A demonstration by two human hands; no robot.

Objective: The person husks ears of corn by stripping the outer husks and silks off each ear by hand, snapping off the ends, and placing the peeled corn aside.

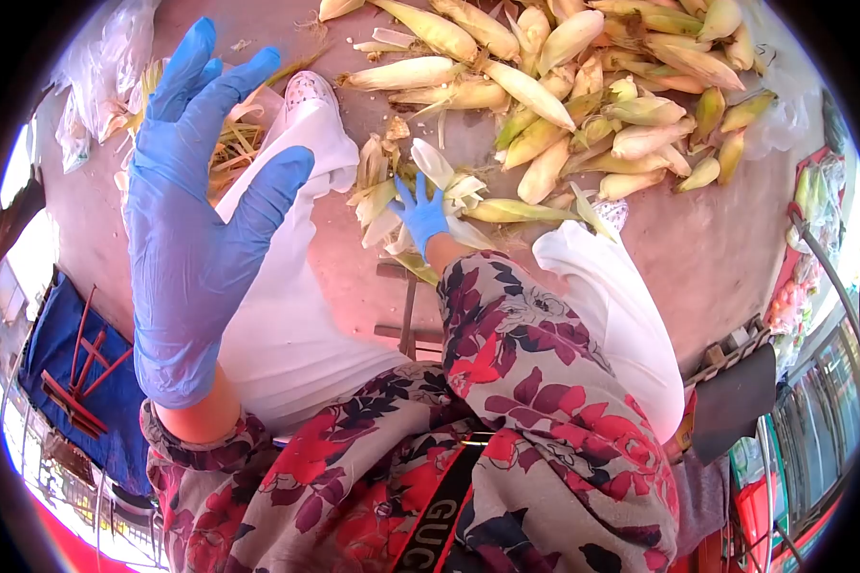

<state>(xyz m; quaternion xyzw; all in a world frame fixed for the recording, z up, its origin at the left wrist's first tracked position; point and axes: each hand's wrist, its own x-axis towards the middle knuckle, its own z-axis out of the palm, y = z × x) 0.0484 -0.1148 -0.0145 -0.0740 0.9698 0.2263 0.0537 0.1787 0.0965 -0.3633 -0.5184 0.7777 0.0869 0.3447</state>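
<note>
Both hands wear blue gloves, and in the head view they are apart. The left hand (205, 220), raised toward 10 o'clock, is loosely open with nothing in its grasp. The right hand (420, 208), near 12 o'clock, has its fingers spread among loose husks (377, 199); it is not closed around anything that shows, though its underside is hidden and I can't tell how firmly it presses on them.

The corn pile (583, 86) spreads over the floor (726, 248) around 1 o'clock. Most ears look trimmed down to pale inner leaves, so I'd judge much of the peeling done, while a few greener ones toward 2 o'clock perhaps have more leaf left on. No ear is plainly bare to the kernels. One greenish ear (521, 211) lies just to the right of the right hand, apart from the main heap.

Peeled leaves lie around the right hand, and stringy scraps (239, 151) sit beyond the left hand toward 11 o'clock, near a clear plastic bag (110, 62); neither lot looks gathered up.
</note>
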